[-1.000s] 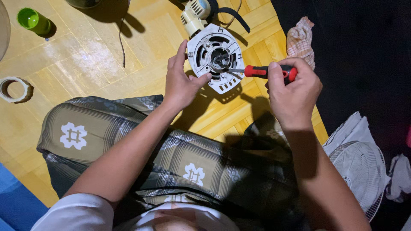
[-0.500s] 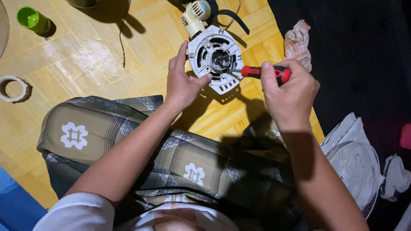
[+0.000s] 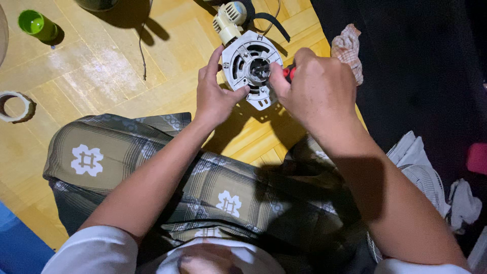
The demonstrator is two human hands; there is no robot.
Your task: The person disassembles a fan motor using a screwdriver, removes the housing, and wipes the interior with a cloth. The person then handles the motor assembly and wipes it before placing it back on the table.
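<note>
A round white fan motor housing with a dark metal hub at its centre is held above the wooden floor. My left hand grips its left and lower rim, thumb on the face. My right hand is closed around a red-handled screwdriver, whose dark shaft points left into the hub; most of the handle is hidden in my fist. A cream knob part sticks out from the housing's far side.
A green cup stands at the far left and a roll of tape lies left. A checked rag lies to the right, a white fan grille at lower right. My plaid-clad legs fill the foreground.
My right hand has slid left along the screwdriver toward the housing, now covering most of the red handle. The left hand stays on the rim.
</note>
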